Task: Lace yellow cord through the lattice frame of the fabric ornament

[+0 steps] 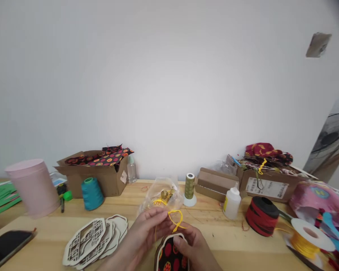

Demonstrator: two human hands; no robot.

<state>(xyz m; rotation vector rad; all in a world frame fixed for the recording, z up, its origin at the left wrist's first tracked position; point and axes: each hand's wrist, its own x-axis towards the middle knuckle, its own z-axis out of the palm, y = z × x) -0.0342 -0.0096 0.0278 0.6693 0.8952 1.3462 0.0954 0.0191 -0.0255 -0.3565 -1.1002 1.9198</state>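
A wooden-edged piece with black, red-dotted fabric [172, 256] is at the bottom centre, its lower part cut off by the frame. My right hand [193, 244] holds it, the thumb lying on the fabric near its top. A looped yellow cord [176, 221] rises from the top of the piece. At the left of that loop, my left hand [147, 229] pinches the cord between its fingers. Just behind both hands lies a clear plastic bag [173, 188] with gold-coloured bells and more yellow cord.
Cut wooden frames [86, 242] lie stacked at left, near a phone [8, 246], teal thread cone [92, 194] and pink bin [34, 188]. Fabric fills a cardboard box [113, 182]. To the right stand a glue bottle [232, 203], red cord spool [262, 216] and yellow cord spool [305, 241].
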